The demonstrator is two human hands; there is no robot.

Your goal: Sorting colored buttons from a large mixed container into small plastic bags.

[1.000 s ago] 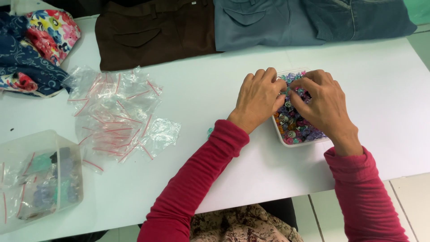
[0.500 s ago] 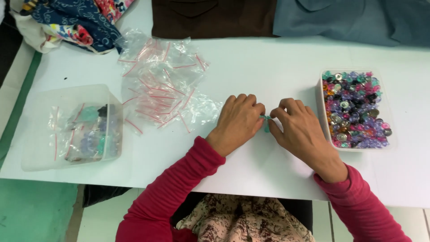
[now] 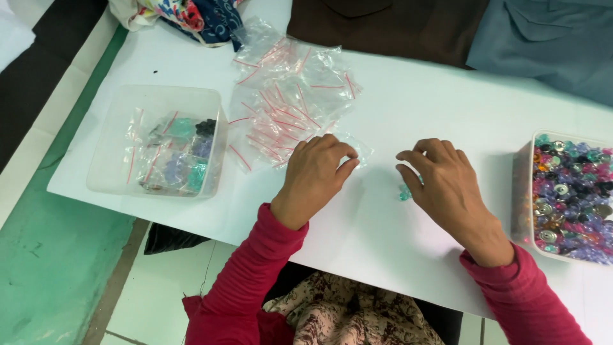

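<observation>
Head view, looking down on a white table; left hand rests palm-down, fingers curled, thumb and forefinger pinching the edge of a small clear zip bag at the near edge of the bag pile; right hand hovers palm-down, fingers loosely spread and bent, nothing clearly held; small teal beads lie on the table just beside its thumb, between the two hands; tub of mixed coloured beads stands at the right; clear tub of filled bags at the left, well apart from both hands; brown cloth and grey-blue cloth along the far edge; red sleeves on both arms.
</observation>
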